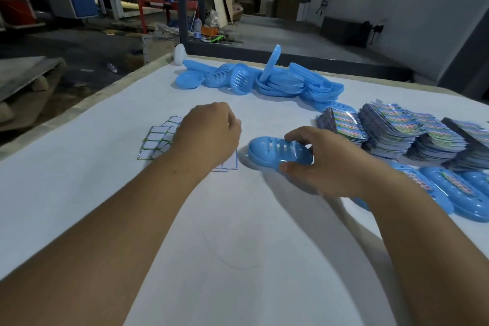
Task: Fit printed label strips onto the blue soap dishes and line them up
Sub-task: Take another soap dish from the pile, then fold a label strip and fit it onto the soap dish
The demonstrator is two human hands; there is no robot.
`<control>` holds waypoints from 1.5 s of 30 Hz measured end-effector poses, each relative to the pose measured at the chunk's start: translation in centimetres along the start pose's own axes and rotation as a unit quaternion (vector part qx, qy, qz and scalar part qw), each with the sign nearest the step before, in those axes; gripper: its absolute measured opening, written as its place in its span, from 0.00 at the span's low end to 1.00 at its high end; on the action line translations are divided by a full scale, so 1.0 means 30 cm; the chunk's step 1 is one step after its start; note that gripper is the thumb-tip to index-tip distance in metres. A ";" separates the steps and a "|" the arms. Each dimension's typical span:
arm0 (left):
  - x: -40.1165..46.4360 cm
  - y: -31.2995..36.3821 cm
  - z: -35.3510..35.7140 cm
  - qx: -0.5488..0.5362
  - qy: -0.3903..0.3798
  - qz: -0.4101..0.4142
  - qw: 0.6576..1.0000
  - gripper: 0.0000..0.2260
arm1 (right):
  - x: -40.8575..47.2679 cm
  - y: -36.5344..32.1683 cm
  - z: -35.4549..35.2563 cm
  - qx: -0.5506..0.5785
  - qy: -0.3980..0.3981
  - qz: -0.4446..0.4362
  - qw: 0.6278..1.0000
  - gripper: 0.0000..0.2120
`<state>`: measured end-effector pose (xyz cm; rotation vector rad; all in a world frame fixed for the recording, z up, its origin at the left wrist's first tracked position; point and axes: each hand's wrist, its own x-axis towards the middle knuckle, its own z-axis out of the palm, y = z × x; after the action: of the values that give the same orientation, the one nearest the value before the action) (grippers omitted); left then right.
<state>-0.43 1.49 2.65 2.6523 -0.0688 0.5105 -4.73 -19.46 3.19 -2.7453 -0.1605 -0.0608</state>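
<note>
The right hand (321, 164) grips a slotted blue soap dish (277, 152) mid-table (211, 246). The left hand (209, 135), fingers curled, rests over white label strips (158, 137); whether it pinches one is hidden.

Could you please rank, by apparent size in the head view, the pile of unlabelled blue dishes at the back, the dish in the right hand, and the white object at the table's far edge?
1. Pile of blue dishes, though farthest away.
2. Held dish in the right hand; nearness flatters it.
3. White object, smallest.

Dish pile (264, 79) behind; label stacks (397, 130) right; labelled dishes (449, 193) before them.
</note>
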 end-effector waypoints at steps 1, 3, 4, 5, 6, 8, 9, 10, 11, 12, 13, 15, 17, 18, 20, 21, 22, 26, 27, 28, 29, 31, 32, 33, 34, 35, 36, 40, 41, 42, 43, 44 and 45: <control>0.007 -0.012 -0.014 0.063 0.015 -0.005 0.998 0.11 | -0.004 -0.004 0.003 -0.010 -0.007 0.002 1.000 0.26; 0.019 -0.031 -0.047 0.162 0.048 -0.025 0.985 0.11 | -0.007 -0.010 0.008 -0.023 -0.011 0.004 1.000 0.24; 0.022 -0.036 -0.062 0.186 0.049 -0.040 0.981 0.12 | -0.006 -0.012 0.009 -0.024 -0.012 0.004 1.000 0.23; 0.023 -0.042 -0.073 0.196 0.037 -0.055 0.978 0.13 | -0.005 -0.013 0.011 -0.022 -0.013 0.004 1.000 0.23; 0.021 -0.047 -0.080 0.199 0.014 -0.067 0.978 0.13 | -0.003 -0.013 0.011 -0.020 -0.014 0.006 1.000 0.23; 0.011 -0.058 -0.089 0.201 -0.046 -0.080 0.975 0.17 | -0.001 -0.014 0.013 -0.017 -0.021 0.012 1.000 0.24; 0.003 -0.062 -0.092 0.200 -0.074 -0.082 0.974 0.20 | 0.000 -0.015 0.013 -0.018 -0.025 0.014 0.999 0.25; -0.004 -0.065 -0.092 0.200 -0.094 -0.082 0.972 0.23 | 0.000 -0.017 0.014 -0.020 -0.026 0.015 0.999 0.26; -0.009 -0.066 -0.091 0.202 -0.107 -0.080 0.970 0.25 | 0.000 -0.020 0.015 -0.020 -0.026 0.013 0.999 0.28; -0.010 -0.067 -0.088 0.202 -0.112 -0.076 0.970 0.27 | 0.000 -0.022 0.016 -0.020 -0.025 0.012 0.999 0.29; -0.009 -0.069 -0.084 0.201 -0.112 -0.074 0.970 0.28 | 0.002 -0.023 0.017 -0.021 -0.024 0.011 0.999 0.30; -0.002 -0.074 -0.078 0.197 -0.110 -0.072 0.972 0.29 | 0.004 -0.021 0.018 -0.020 -0.026 0.010 0.999 0.30; 0.007 -0.077 -0.064 0.195 -0.103 -0.067 0.973 0.28 | 0.001 -0.024 0.020 -0.015 -0.038 0.010 0.999 0.28; 0.010 -0.075 -0.055 0.194 -0.097 -0.062 0.974 0.27 | -0.001 -0.028 0.021 -0.011 -0.042 0.013 0.999 0.28; 0.017 -0.063 -0.032 0.185 -0.075 -0.037 0.979 0.22 | 0.003 -0.026 0.020 -0.009 -0.014 0.016 1.000 0.29; 0.020 -0.054 -0.020 0.177 -0.060 -0.018 0.982 0.20 | 0.010 -0.018 0.017 -0.018 0.026 0.020 0.999 0.28; 0.020 -0.047 -0.009 0.168 -0.045 0.000 0.985 0.18 | 0.019 -0.007 0.008 -0.039 0.077 0.028 0.996 0.25; 0.019 -0.024 0.023 0.113 0.001 0.039 0.993 0.14 | 0.042 0.055 -0.046 -0.144 0.190 0.097 0.966 0.13; 0.018 -0.020 0.030 0.095 0.010 0.042 0.995 0.13 | 0.041 0.071 -0.052 -0.152 0.175 0.123 0.965 0.14; 0.017 -0.017 0.038 0.074 0.018 0.044 0.996 0.12 | 0.038 0.084 -0.053 -0.154 0.157 0.143 0.965 0.14; 0.016 -0.015 0.045 0.051 0.025 0.046 0.997 0.11 | 0.034 0.092 -0.051 -0.151 0.143 0.159 0.965 0.12; 0.009 -0.012 0.059 0.006 0.035 0.061 0.998 0.09 | 0.027 0.097 -0.047 -0.127 0.143 0.182 0.965 0.07; 0.004 -0.010 0.064 -0.014 0.039 0.070 0.997 0.09 | 0.026 0.098 -0.047 -0.117 0.156 0.184 0.963 0.05; 0.000 -0.006 0.067 -0.031 0.043 0.079 0.995 0.08 | 0.026 0.098 -0.048 -0.109 0.169 0.182 0.962 0.05; -0.004 -0.003 0.068 -0.046 0.046 0.087 0.994 0.07 | 0.026 0.099 -0.048 -0.103 0.182 0.178 0.961 0.07; -0.007 0.002 0.069 -0.062 0.047 0.092 0.993 0.06 | 0.027 0.101 -0.048 -0.098 0.192 0.179 0.960 0.09; -0.009 0.007 0.068 -0.080 0.047 0.096 0.991 0.06 | 0.026 0.103 -0.048 -0.095 0.200 0.183 0.958 0.09; -0.014 0.018 0.063 -0.134 0.046 0.089 0.986 0.01 | 0.035 0.105 -0.050 -0.081 0.226 0.195 0.951 0.08; -0.013 0.019 0.063 -0.147 0.045 0.082 0.985 0.02 | 0.036 0.099 -0.053 -0.074 0.245 0.185 0.949 0.10; -0.014 0.021 0.062 -0.162 0.041 0.073 0.983 0.04 | 0.036 0.088 -0.055 -0.066 0.269 0.167 0.946 0.11; -0.015 0.025 0.060 -0.182 0.033 0.059 0.981 0.07 | 0.036 0.074 -0.056 -0.060 0.296 0.140 0.943 0.12; -0.016 0.031 0.059 -0.205 0.019 0.042 0.978 0.11 | 0.035 0.058 -0.054 -0.049 0.323 0.103 0.940 0.12; -0.016 0.037 0.058 -0.228 0.002 0.025 0.973 0.15 | 0.034 0.039 -0.049 -0.032 0.343 0.057 0.937 0.11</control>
<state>-0.42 -0.26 1.47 2.2040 -0.2249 0.4521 -3.61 -20.99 4.17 -2.6105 0.1960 -0.9855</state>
